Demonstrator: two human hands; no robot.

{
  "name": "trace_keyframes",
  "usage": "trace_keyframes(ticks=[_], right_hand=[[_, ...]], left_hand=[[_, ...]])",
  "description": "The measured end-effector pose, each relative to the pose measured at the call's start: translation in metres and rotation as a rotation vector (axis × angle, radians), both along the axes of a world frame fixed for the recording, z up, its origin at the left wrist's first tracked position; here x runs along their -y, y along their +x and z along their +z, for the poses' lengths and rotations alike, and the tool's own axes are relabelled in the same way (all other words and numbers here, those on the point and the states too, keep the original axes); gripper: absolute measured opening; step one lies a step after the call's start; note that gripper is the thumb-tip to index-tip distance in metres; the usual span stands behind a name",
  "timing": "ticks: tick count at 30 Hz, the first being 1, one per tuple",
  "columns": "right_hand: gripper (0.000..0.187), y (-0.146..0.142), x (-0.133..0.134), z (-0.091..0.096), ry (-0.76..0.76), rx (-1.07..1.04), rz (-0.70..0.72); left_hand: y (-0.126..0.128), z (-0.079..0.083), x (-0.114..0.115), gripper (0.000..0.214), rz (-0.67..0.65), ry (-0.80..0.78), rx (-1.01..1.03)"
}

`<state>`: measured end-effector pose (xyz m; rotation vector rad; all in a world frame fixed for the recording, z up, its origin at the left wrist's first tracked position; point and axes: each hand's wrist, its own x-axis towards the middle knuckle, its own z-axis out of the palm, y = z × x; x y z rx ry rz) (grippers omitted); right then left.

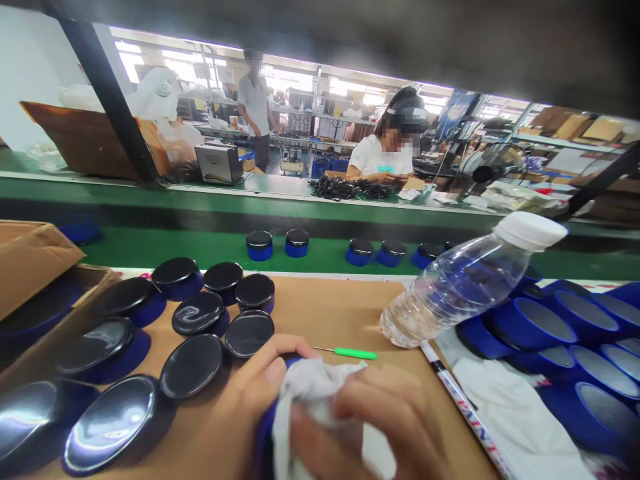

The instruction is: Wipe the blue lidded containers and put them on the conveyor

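Bottom centre: left hand [250, 393] curled around blue jar [265, 427], gripping it; right hand [380, 427] presses grey cloth [310, 400] onto jar, fingers bent. 10 black-lidded jars [200, 313] on cardboard at left. 5 more on green belt [210, 247], mid-frame. 1 tilted water bottle [465, 280] at right, 1 green-handled tool [350, 353] beside hands.

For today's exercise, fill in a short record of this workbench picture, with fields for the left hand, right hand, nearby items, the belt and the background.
left hand: left hand grips a blue jar
right hand: right hand presses a grey cloth on the jar
nearby: black-lidded jars, green-handled tool, tilted water bottle, open blue jars
belt: green conveyor carrying lidded jars
background: seated person, standing person
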<state>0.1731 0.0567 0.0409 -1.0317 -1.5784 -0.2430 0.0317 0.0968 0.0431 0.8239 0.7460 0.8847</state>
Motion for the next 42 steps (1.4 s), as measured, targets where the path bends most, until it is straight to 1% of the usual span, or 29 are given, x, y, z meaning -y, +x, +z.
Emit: trace_keyframes(ticks=[2, 3, 4, 6, 8, 9, 10, 12, 13, 15, 17, 18, 19, 20, 21, 22, 23, 24, 25, 26, 27, 28, 29, 30, 31, 33, 38, 40, 42], right_hand=[[0.024, 0.015, -0.006, 0.003, 0.116, 0.174, -0.031], [0.024, 0.025, -0.010, 0.007, 0.121, 0.240, -0.025], [0.021, 0.034, -0.013, 0.011, 0.071, 0.252, -0.006], [0.013, 0.049, -0.016, 0.019, -0.144, 0.134, 0.091], [0.020, 0.053, -0.016, 0.025, -0.346, -0.049, 0.185], [0.023, 0.052, -0.014, 0.026, -0.401, -0.134, 0.221], [0.023, 0.049, -0.013, 0.025, -0.418, -0.194, 0.259], [0.020, 0.040, -0.009, 0.021, -0.358, -0.224, 0.307], [0.022, 0.036, -0.008, 0.018, -0.281, -0.190, 0.312], [0.026, 0.031, -0.008, 0.012, -0.121, -0.028, 0.276], [0.021, 0.028, -0.009, 0.007, 0.013, 0.190, 0.232], [0.017, 0.027, -0.010, 0.005, 0.081, 0.237, 0.218], [0.016, 0.027, -0.012, 0.003, 0.136, 0.227, 0.230], [0.025, 0.027, -0.013, 0.003, 0.165, 0.176, 0.272], [0.034, 0.028, -0.015, 0.004, 0.168, 0.103, 0.347], [0.041, 0.031, -0.016, 0.005, 0.093, 0.024, 0.435], [0.042, 0.035, -0.018, 0.008, -0.056, -0.060, 0.517], [0.040, 0.040, -0.021, 0.011, -0.250, -0.154, 0.588], [0.034, 0.047, -0.023, 0.014, -0.451, -0.268, 0.622], [0.030, 0.054, -0.026, 0.017, -0.605, -0.430, 0.625], [0.027, 0.061, -0.028, 0.019, -0.722, -0.594, 0.619], [0.025, 0.066, -0.029, 0.021, -0.785, -0.741, 0.614], [0.025, 0.068, -0.030, 0.021, -0.795, -0.841, 0.627], [0.023, 0.069, -0.029, 0.021, -0.797, -0.881, 0.649], [0.021, 0.067, -0.028, 0.021, -0.787, -0.877, 0.667], [0.020, 0.058, -0.023, 0.021, -0.734, -0.758, 0.651], [0.022, 0.036, -0.014, 0.022, -0.398, -0.308, 0.288], [0.019, 0.033, -0.014, 0.022, -0.318, -0.154, 0.207], [0.015, 0.031, -0.013, 0.022, -0.269, -0.032, 0.152]], left_hand=[[0.001, 0.002, 0.002, 0.033, -0.018, -0.057, 0.023], [0.001, 0.003, 0.002, 0.033, -0.024, -0.080, 0.026], [0.002, 0.004, 0.002, 0.035, -0.027, -0.095, 0.026], [0.002, 0.004, 0.000, 0.041, -0.032, -0.083, 0.031], [0.000, 0.000, -0.003, 0.043, -0.051, -0.064, 0.070], [-0.001, -0.003, -0.005, 0.041, -0.083, -0.060, 0.098], [-0.003, -0.006, -0.007, 0.038, -0.118, -0.050, 0.112], [-0.007, -0.013, -0.009, 0.031, -0.167, -0.025, 0.105], [-0.008, -0.015, -0.009, 0.028, -0.167, -0.015, 0.095], [-0.009, -0.016, -0.006, 0.024, -0.119, -0.021, 0.074], [-0.006, -0.009, -0.001, 0.018, -0.123, -0.092, 0.069], [-0.004, -0.003, 0.002, 0.018, -0.120, -0.126, 0.059], [-0.001, 0.003, 0.005, 0.019, -0.089, -0.153, 0.034], [0.002, 0.008, 0.007, 0.020, -0.051, -0.160, -0.016], [0.004, 0.012, 0.008, 0.020, 0.026, -0.134, -0.081], [0.005, 0.014, 0.008, 0.021, 0.122, -0.087, -0.147], [0.005, 0.013, 0.006, 0.023, 0.185, -0.050, -0.201], [0.004, 0.011, 0.004, 0.027, 0.195, -0.030, -0.224], [0.002, 0.007, 0.001, 0.034, 0.172, -0.029, -0.214], [-0.001, 0.002, -0.002, 0.041, 0.127, -0.041, -0.173], [-0.005, -0.003, -0.005, 0.045, 0.064, -0.061, -0.136], [-0.008, -0.008, -0.006, 0.046, -0.013, -0.074, -0.099], [-0.010, -0.012, -0.007, 0.046, -0.061, -0.069, -0.074], [-0.011, -0.014, -0.007, 0.044, -0.082, -0.064, -0.060], [-0.011, -0.015, -0.006, 0.043, -0.082, -0.070, -0.047], [-0.009, -0.013, -0.004, 0.044, -0.056, -0.095, -0.028], [0.000, 0.003, 0.001, 0.043, -0.002, -0.156, 0.002], [0.001, 0.007, 0.003, 0.039, 0.017, -0.139, 0.038], [0.002, 0.007, 0.004, 0.033, 0.039, -0.105, 0.007]])
